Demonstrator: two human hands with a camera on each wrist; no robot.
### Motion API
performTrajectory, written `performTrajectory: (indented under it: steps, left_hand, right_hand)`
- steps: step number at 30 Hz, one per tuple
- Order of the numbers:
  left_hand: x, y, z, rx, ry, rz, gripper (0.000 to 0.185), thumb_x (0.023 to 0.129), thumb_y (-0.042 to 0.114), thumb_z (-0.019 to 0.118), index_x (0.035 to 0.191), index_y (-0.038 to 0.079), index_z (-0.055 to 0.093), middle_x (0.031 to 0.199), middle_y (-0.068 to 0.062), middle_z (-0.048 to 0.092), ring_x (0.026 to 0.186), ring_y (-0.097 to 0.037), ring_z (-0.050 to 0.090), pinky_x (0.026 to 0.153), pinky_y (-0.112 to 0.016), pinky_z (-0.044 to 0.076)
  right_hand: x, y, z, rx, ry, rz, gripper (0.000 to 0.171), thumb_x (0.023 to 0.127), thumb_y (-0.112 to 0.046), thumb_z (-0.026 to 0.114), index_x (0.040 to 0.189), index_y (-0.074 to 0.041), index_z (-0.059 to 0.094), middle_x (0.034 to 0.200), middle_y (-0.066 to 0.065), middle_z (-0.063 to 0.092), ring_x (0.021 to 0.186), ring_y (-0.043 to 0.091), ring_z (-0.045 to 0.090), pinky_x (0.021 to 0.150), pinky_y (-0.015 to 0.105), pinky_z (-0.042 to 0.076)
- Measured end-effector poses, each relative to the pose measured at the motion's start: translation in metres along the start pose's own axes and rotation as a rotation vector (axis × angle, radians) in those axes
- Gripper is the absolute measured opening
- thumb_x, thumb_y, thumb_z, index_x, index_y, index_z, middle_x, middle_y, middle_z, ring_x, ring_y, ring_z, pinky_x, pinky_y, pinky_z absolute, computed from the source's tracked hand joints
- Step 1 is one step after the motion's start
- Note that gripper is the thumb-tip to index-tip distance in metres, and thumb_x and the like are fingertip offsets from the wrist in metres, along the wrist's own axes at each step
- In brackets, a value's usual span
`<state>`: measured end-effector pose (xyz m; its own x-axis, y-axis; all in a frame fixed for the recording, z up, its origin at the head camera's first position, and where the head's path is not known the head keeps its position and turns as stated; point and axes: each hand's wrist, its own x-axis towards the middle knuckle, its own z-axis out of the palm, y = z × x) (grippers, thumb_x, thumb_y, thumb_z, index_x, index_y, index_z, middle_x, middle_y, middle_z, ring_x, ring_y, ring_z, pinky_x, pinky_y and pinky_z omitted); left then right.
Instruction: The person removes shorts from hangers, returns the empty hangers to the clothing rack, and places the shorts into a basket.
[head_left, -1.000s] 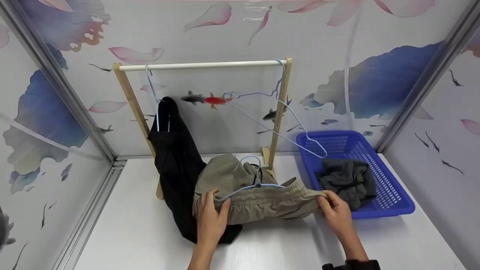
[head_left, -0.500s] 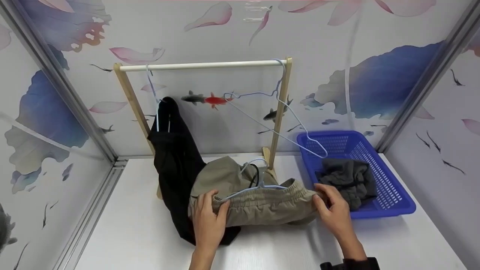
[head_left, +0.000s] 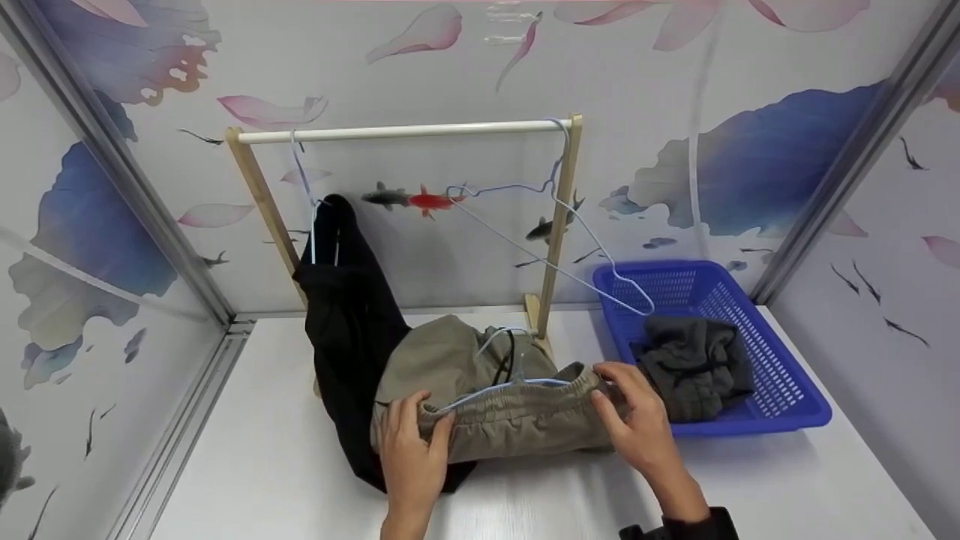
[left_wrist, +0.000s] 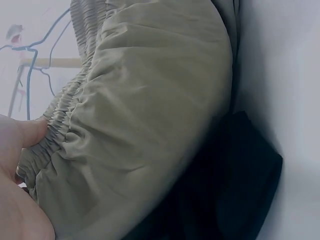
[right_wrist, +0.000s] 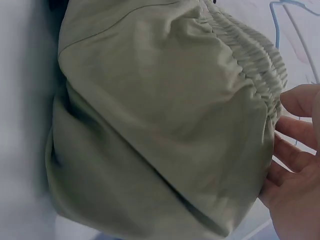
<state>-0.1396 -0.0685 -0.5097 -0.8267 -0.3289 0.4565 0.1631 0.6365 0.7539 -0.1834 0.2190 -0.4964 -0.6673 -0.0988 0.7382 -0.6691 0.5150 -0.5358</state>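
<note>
Khaki shorts (head_left: 480, 420) with an elastic waistband lie on the white table (head_left: 262, 465), with a light blue wire hanger (head_left: 510, 379) tucked into the waist. My left hand (head_left: 418, 433) pinches the left end of the waistband, thumb on top. My right hand (head_left: 613, 396) grips the right end, fingers curled over the bunched elastic. The left wrist view shows the khaki fabric (left_wrist: 150, 115) against my thumb (left_wrist: 25, 136), over a black garment (left_wrist: 240, 190). In the right wrist view my fingers (right_wrist: 300, 150) lie at the gathered waistband (right_wrist: 250, 65).
A wooden rack with a white rod (head_left: 405, 133) stands behind; a black garment (head_left: 345, 307) hangs from it at left and an empty blue hanger (head_left: 559, 225) at right. A blue basket (head_left: 780, 409) at right holds a grey garment (head_left: 694, 360).
My right hand has moved left along the table, bunching the waistband shorter. My left hand and the shorts have shifted slightly left and nearer to me.
</note>
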Motion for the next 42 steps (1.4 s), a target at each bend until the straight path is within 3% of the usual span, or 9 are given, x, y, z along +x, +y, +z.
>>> performTrajectory:
  steps: [2, 9, 22, 30, 35, 42]
  left_hand:
    - [-0.002, -0.001, 0.0, 0.006, 0.001, 0.006, 0.039, 0.089, 0.019, 0.082, 0.121, 0.004, 0.066, 0.111, -0.009, 0.063, 0.104, -0.029, 0.059, 0.091, -0.051, 0.047]
    - [-0.007, -0.002, 0.0, 0.017, -0.035, 0.002, 0.039, 0.09, 0.021, 0.081, 0.122, 0.005, 0.065, 0.111, -0.009, 0.062, 0.103, -0.029, 0.059, 0.091, -0.05, 0.047]
    - [-0.015, -0.004, 0.007, 0.059, -0.001, -0.005, 0.035, 0.085, 0.018, 0.085, 0.115, 0.009, 0.069, 0.103, -0.005, 0.06, 0.096, -0.026, 0.058, 0.086, -0.048, 0.047]
    - [-0.02, -0.008, 0.004, 0.065, 0.009, 0.01, 0.037, 0.081, 0.014, 0.088, 0.113, 0.011, 0.07, 0.1, -0.003, 0.059, 0.092, -0.023, 0.055, 0.083, -0.047, 0.043]
    - [-0.022, -0.008, 0.005, 0.086, 0.0, 0.041, 0.036, 0.08, 0.013, 0.089, 0.111, 0.011, 0.071, 0.098, -0.002, 0.059, 0.088, -0.021, 0.051, 0.079, -0.044, 0.039]
    - [-0.027, -0.007, 0.005, 0.107, -0.057, 0.039, 0.034, 0.086, 0.013, 0.084, 0.116, 0.013, 0.068, 0.103, -0.002, 0.056, 0.093, -0.02, 0.048, 0.086, -0.043, 0.038]
  right_hand:
    - [0.0, -0.003, 0.003, 0.019, -0.006, -0.008, 0.04, 0.086, 0.013, 0.074, 0.123, 0.0, 0.07, 0.119, 0.012, 0.069, 0.103, 0.022, 0.066, 0.084, 0.011, 0.05]
    - [0.0, -0.009, 0.015, 0.038, -0.022, -0.056, 0.042, 0.085, 0.012, 0.074, 0.123, -0.005, 0.07, 0.119, 0.011, 0.068, 0.071, 0.005, 0.05, 0.06, 0.016, 0.041]
    - [-0.001, -0.023, 0.03, 0.055, -0.094, -0.012, 0.029, 0.088, 0.006, 0.075, 0.116, -0.002, 0.071, 0.111, 0.008, 0.069, 0.078, 0.004, 0.061, 0.062, 0.015, 0.05]
    - [-0.004, -0.031, 0.037, 0.041, -0.145, -0.042, 0.027, 0.087, 0.001, 0.077, 0.113, -0.006, 0.072, 0.108, 0.002, 0.07, 0.091, 0.018, 0.068, 0.077, 0.017, 0.051]
    - [-0.006, -0.029, 0.047, 0.048, -0.114, -0.084, 0.02, 0.086, 0.001, 0.077, 0.102, -0.01, 0.071, 0.096, -0.004, 0.068, 0.086, 0.013, 0.064, 0.077, 0.024, 0.05]
    - [-0.01, -0.024, 0.057, 0.091, -0.077, -0.093, 0.021, 0.086, -0.001, 0.077, 0.081, -0.018, 0.066, 0.075, -0.01, 0.058, 0.071, 0.006, 0.052, 0.068, 0.024, 0.042]
